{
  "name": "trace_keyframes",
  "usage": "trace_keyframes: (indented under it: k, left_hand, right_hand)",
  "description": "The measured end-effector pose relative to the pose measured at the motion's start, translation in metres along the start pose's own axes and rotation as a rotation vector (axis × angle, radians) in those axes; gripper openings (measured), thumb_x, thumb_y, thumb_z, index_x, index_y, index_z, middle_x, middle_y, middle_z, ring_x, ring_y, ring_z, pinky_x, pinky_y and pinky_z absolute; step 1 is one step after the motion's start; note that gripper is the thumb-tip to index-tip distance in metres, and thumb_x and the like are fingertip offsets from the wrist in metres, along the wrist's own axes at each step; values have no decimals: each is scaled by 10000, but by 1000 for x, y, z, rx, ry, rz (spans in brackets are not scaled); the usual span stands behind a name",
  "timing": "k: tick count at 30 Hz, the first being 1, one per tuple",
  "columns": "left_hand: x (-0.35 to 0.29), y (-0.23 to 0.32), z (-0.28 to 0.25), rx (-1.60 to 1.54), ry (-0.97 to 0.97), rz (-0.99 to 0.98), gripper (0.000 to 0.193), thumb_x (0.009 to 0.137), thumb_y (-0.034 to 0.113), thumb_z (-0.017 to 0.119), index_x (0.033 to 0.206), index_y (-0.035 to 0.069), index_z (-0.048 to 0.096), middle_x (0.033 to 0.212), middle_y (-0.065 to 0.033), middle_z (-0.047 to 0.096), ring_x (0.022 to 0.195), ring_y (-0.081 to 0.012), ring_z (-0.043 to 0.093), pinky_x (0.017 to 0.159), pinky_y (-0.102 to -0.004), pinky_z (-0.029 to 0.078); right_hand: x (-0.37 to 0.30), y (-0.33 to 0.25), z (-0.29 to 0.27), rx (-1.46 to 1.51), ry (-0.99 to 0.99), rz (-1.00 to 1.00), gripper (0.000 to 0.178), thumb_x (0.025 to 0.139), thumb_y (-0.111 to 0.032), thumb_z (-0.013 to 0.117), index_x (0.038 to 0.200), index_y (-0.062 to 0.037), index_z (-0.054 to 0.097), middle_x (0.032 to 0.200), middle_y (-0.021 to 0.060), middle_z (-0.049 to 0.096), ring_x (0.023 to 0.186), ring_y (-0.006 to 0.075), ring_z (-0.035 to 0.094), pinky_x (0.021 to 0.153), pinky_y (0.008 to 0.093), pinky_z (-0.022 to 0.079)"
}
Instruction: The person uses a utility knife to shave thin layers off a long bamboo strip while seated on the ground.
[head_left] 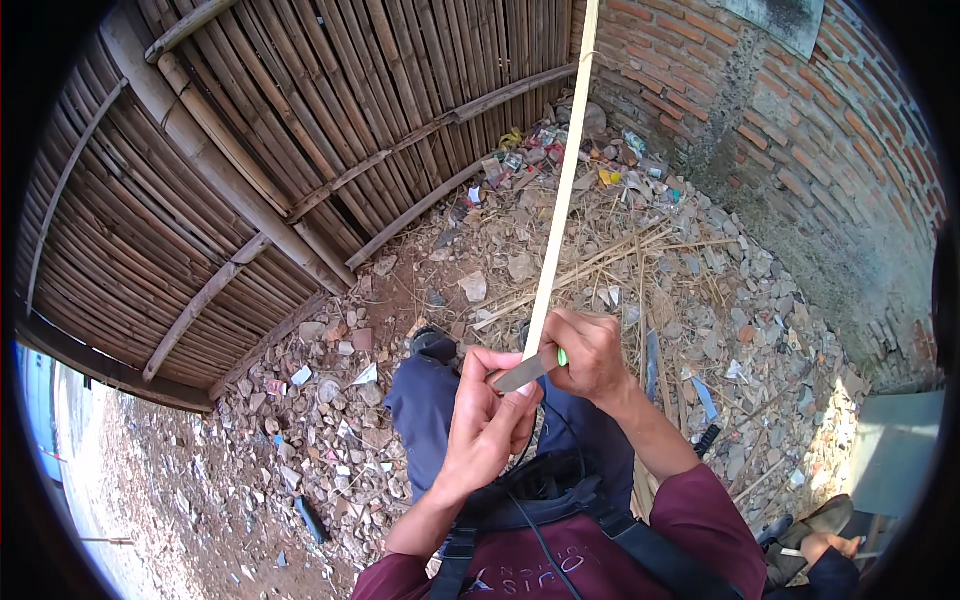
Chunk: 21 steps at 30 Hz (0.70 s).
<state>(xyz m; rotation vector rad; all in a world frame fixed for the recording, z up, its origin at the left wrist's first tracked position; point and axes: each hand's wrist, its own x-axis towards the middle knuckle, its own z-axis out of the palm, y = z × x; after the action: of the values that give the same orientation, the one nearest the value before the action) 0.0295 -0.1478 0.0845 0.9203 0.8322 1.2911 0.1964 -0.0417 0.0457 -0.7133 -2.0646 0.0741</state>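
A long pale strip, apparently split bamboo, runs from my hands up past the top of the view. My left hand is closed around its near end, above my lap. In my right hand is a knife, with a bit of its green handle showing between the fingers. The knife's flat grey blade lies across the strip and touches it, its tip side reaching the left hand's fingers. The left thumb sits close below the blade. The cutting edge's exact contact is hidden.
A bamboo-slat wall rises on the left, a brick wall on the right. Rubble and litter cover the ground, with loose bamboo strips ahead. Another person's hand shows at the lower right, near a grey panel.
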Motion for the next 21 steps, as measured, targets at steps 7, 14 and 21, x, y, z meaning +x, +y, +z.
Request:
trace_keyframes:
  k: [7,14,21]
  left_hand:
    - [-2,-2,0,-140,-83,-58,217,1134,174,548,1234,118,363,785,-8,430,514,-24,278,405,-201,227]
    - [-10,-6,4,-13,-92,-15,185,1149,140,502,1248,122,347,793,-24,468,502,-26,308,408,-201,248]
    - [-16,-7,7,110,-35,5,200,1138,96,521,1242,87,350,785,-16,512,504,-28,328,428,-212,259]
  right_hand:
    - [5,0,7,-23,126,14,168,745,-58,700,807,-103,550,709,45,564,556,275,623,517,405,484]
    - [21,13,6,-6,254,229,110,825,-2,643,805,-62,553,667,96,589,548,307,625,519,419,465]
    - [28,34,-2,-16,322,276,123,868,47,596,813,-51,547,683,111,630,542,314,630,516,415,455]
